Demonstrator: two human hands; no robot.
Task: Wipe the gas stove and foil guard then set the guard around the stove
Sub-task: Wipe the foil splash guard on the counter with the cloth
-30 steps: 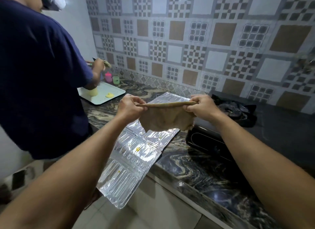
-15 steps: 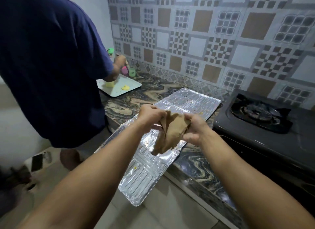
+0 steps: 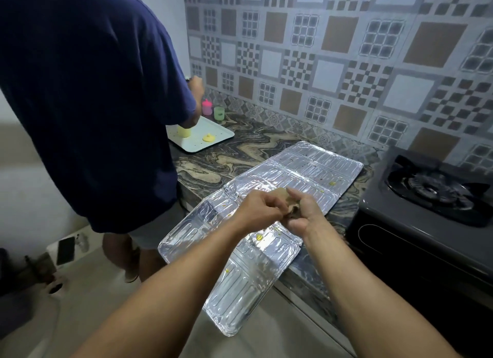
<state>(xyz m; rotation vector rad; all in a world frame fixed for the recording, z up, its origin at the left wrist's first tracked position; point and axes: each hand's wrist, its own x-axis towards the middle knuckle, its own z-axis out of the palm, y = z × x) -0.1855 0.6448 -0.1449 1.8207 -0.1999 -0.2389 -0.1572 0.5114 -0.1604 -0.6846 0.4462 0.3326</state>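
Head view, both hands' grip closed on a bunched brown cloth (image 3: pixel 289 197), left hand (image 3: pixel 257 213), right hand (image 3: pixel 304 211), above foil guard (image 3: pixel 266 240)

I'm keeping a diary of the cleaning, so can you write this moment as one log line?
step: bunching cloth | both hands grip crumpled brown cloth | flat silver foil guard: yellow spots, overhangs counter | black gas stove: right, unguarded
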